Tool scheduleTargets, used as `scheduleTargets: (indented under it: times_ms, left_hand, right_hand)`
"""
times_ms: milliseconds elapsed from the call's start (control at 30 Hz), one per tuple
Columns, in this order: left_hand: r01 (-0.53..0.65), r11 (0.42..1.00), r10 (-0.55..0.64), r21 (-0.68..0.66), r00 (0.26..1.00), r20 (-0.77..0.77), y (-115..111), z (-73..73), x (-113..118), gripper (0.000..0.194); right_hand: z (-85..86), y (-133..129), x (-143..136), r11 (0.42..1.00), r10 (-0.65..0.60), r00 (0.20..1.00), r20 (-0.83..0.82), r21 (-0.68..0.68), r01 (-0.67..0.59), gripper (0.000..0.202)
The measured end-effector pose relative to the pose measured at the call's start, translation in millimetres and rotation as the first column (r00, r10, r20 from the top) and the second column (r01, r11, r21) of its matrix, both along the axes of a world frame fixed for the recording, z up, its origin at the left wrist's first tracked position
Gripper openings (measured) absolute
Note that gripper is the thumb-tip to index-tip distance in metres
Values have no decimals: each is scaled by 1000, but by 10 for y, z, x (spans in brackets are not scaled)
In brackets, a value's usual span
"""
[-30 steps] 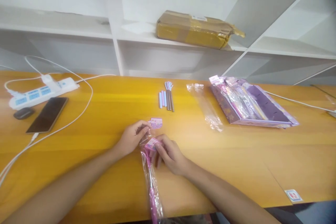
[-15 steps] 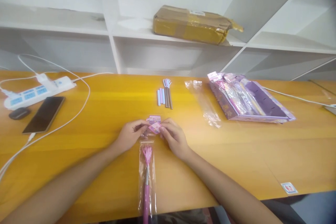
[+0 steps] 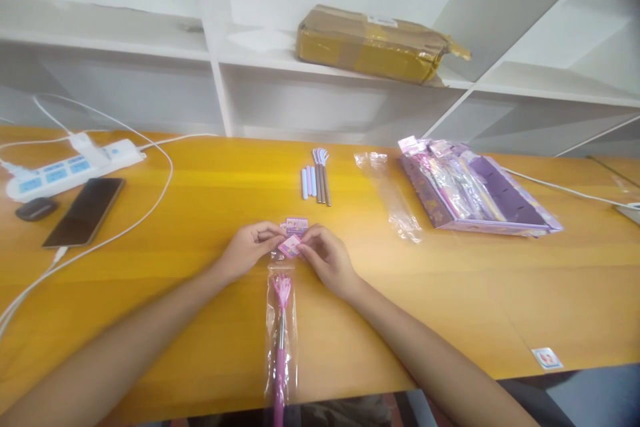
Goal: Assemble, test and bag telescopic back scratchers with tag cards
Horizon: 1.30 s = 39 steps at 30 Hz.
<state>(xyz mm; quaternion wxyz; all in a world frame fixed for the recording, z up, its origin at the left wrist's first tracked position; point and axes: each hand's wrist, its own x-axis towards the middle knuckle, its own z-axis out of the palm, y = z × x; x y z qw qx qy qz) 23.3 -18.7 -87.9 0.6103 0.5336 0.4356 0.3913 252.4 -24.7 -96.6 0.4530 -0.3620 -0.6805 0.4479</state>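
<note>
A small pink printed card (image 3: 289, 246) is pinched at its right corner by my right hand (image 3: 327, 257). My left hand (image 3: 253, 248) has its fingers closed on the card's left edge. Just behind, more printed cards (image 3: 297, 225) lie on the table, partly covered by the held one. Below my hands, a pink back scratcher (image 3: 281, 333) with a hand-shaped head lies inside a clear plastic bag (image 3: 293, 363), its handle pointing toward me. The bag's top reaches up under the card.
Metal scratcher rods (image 3: 321, 177) and pastel handles (image 3: 308, 182) lie ahead. Right of them are clear bags (image 3: 387, 195) and a purple box (image 3: 500, 225) of bagged scratchers. Leftward are a phone (image 3: 85, 212), power strip (image 3: 75, 170) and cables. A taped parcel (image 3: 370, 43) sits on the shelf.
The held card has shifted slightly left and down, with my right fingers following it. The view has moved a little; the other things stay in place.
</note>
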Motion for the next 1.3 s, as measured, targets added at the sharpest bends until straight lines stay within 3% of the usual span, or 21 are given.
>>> scheduleTargets:
  times_ms: [300, 500, 700, 1033, 1300]
  left_hand:
    - [12, 1000, -11, -27, 999, 38, -23, 22, -4, 36]
    - [16, 1000, -17, -20, 1000, -12, -7, -24, -23, 38]
    - [35, 996, -30, -78, 998, 58, 7, -46, -17, 46]
    - [42, 997, -43, -65, 999, -11, -26, 34, -10, 42]
    - [35, 997, -36, -73, 999, -12, -31, 18, -2, 42]
  right_hand:
    - [88, 7, 23, 973, -47, 993, 112, 231, 20, 4]
    - [167, -30, 23, 935, -45, 986, 159, 353, -14, 13]
    - [167, -26, 54, 930, -26, 974, 227, 364, -60, 15]
    - [193, -49, 62, 909, 29, 961, 276, 392, -140, 20]
    - [177, -73, 84, 896, 48, 941, 334, 401, -188, 33]
